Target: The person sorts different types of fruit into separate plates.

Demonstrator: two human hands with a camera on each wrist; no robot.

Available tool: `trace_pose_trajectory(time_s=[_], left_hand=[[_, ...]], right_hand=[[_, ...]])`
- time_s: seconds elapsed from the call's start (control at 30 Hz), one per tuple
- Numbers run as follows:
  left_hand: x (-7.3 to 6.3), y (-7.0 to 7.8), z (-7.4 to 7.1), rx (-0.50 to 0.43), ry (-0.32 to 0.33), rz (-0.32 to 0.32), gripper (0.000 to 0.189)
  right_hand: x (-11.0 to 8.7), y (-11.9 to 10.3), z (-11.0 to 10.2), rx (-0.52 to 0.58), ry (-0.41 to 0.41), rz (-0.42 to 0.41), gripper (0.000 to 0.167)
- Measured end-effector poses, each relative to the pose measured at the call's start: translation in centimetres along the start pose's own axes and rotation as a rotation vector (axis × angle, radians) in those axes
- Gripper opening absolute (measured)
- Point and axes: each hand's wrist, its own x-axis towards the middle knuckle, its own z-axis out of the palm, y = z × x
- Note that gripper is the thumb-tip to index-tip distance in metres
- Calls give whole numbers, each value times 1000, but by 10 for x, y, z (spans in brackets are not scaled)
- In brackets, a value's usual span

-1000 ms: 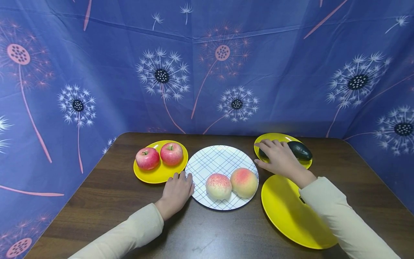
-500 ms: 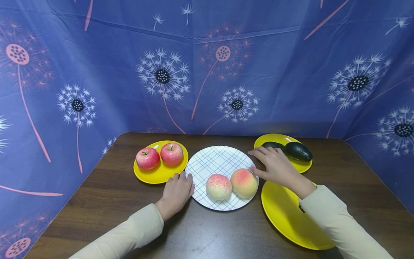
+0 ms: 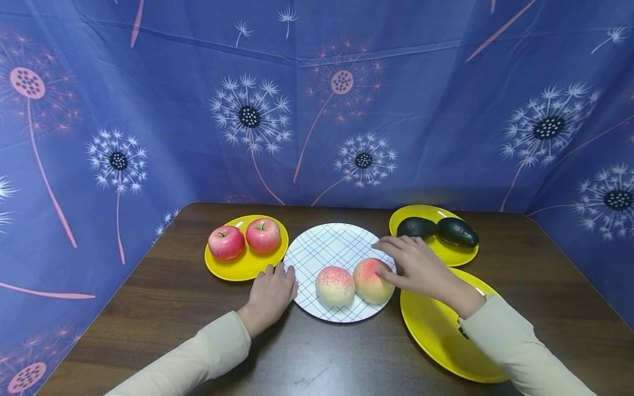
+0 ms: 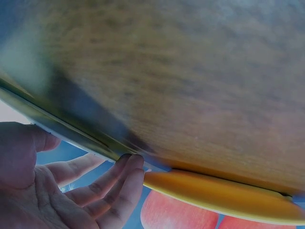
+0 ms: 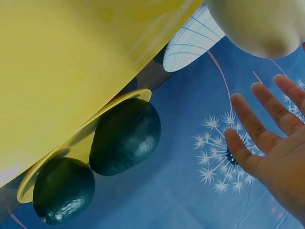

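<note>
Two peaches sit side by side on a white plate point(image 3: 322, 245) with blue crossed lines: a speckled left peach point(image 3: 335, 286) and a larger right peach point(image 3: 367, 289). My right hand point(image 3: 423, 269) is over that plate's right side, fingers spread, thumb in front of the right peach; contact cannot be told. In the right wrist view its fingers stand apart with nothing between them, below a pale peach point(image 5: 259, 24). My left hand point(image 3: 269, 297) rests at the white plate's left rim, fingers loosely bent. The left wrist view shows its fingertips point(image 4: 136, 160) against the rim.
Two apples point(image 3: 226, 242) lie on a small yellow plate point(image 3: 218, 270) at the left. Two dark green avocados point(image 3: 458, 231) share another yellow plate point(image 3: 463, 257) at the back right. A large yellow plate point(image 3: 431, 324) lies under my right forearm. A patterned blue cloth point(image 3: 317, 132) hangs behind the table.
My right hand has moved left and towards me, from over the avocados to over the right peach, uncovering the left avocado. The left hand stays at the plate's rim.
</note>
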Motion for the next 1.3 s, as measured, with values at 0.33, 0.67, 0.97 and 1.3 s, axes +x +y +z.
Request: trace_pose_trajectory(time_s=[0.33, 0.67, 0.97, 1.3], left_hand=[[0, 0, 1, 7, 11, 5, 42], [-1, -1, 1, 5, 9, 7, 42], [0, -1, 0, 11, 7, 10, 44], [-1, -1, -1, 16, 16, 15, 43]], right_hand=[[-5, -6, 2, 42, -34, -61, 47], [-10, -10, 9, 95, -63, -77, 51], [-12, -12, 12, 117, -100, -55, 58], [-12, -13, 16, 131, -146, -33, 70]])
